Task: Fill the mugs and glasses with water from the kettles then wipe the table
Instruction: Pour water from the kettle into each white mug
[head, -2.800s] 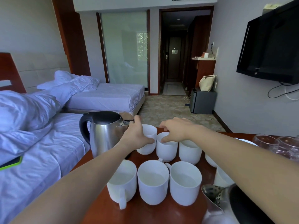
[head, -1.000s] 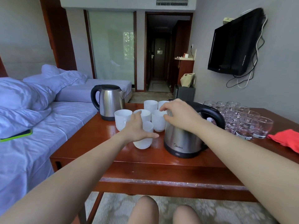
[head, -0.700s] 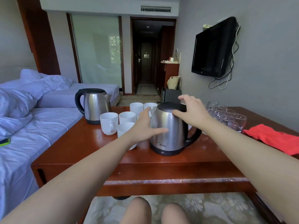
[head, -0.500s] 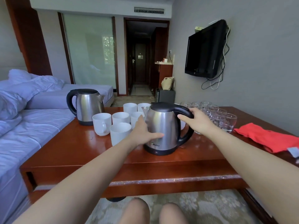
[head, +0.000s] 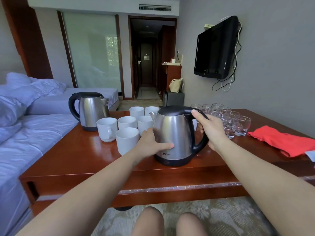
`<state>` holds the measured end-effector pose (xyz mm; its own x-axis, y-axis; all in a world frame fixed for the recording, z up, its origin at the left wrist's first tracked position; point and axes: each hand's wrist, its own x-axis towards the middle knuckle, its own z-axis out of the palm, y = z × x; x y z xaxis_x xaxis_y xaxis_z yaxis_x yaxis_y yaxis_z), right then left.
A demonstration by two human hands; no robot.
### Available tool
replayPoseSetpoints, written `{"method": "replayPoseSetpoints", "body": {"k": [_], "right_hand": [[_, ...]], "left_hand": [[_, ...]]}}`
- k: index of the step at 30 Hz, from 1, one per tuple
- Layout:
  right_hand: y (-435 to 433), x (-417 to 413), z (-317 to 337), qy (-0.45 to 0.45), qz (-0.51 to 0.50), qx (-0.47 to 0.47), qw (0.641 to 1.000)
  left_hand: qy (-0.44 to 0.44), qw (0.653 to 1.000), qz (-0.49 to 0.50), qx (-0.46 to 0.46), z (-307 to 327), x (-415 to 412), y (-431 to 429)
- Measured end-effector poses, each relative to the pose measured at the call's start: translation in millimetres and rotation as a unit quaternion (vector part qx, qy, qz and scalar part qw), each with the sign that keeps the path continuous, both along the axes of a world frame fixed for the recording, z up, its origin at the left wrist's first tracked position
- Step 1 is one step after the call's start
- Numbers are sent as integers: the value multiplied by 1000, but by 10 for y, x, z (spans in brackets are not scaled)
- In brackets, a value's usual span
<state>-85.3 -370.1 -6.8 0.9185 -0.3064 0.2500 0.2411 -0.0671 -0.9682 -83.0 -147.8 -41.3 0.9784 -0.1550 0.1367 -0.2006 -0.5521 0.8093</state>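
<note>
On my feed the right hand (head: 211, 132) has its fingers curled round the black handle of the near stainless-steel electric kettle with the black lid (head: 173, 133), thumb laid along the top of the handle. The left hand (head: 151, 143) lies spread against the kettle's steel side, thumb stretched flat across the front, gripping nothing. The kettle stands upright on its black base near the front edge of the glossy reddish-brown wooden table (head: 81, 159), its spout turned away towards the cluster of white ceramic mugs (head: 127, 140). I count six mugs in view, all upright, the nearest one just beside the left hand. A second steel kettle with a black handle (head: 92, 111) stands at the far left of the table, just behind the mugs. The group of short clear drinking glasses (head: 228, 120) sits behind the right hand, and a crumpled red cloth (head: 283, 142) lies on the table's right side, apart from the glasses
</note>
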Motion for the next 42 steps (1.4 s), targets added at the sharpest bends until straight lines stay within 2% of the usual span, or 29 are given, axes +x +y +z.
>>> {"method": "replayPoseSetpoints", "body": {"k": [4, 6, 10, 12, 14, 16, 18, 25, 34, 42], "right_hand": [[31, -64, 222, -30, -21, -17, 999], [45, -78, 331, -48, -22, -36, 998], [147, -61, 514, -65, -11, -74, 995], [228, -28, 606, -57, 7, -95, 994], [321, 30, 664, -52, 29, -117, 991], [432, 78, 705, -54, 32, -153, 986], [522, 132, 738, -58, 37, -194, 979], [706, 147, 1008, -99, 79, -334, 934], [795, 230, 1200, -120, 133, -423, 888], [831, 224, 1433, -134, 185, -491, 840]], "left_hand": [[-1, 998, -65, 4, 46, -138, 70], [-43, 995, -78, 40, 86, -185, 192], [-192, 976, 73, 78, 64, -100, 592], [-171, 971, 137, 98, 31, -31, 762], [-108, 973, 167, 121, -23, 21, 867], [-39, 982, 161, 97, -90, 51, 904], [-9, 988, 146, 59, -163, 94, 899], [-59, 985, 148, -64, -296, 202, 846], [-86, 990, 98, -45, -240, 112, 886], [-63, 993, 84, -48, -194, 106, 897]]}}
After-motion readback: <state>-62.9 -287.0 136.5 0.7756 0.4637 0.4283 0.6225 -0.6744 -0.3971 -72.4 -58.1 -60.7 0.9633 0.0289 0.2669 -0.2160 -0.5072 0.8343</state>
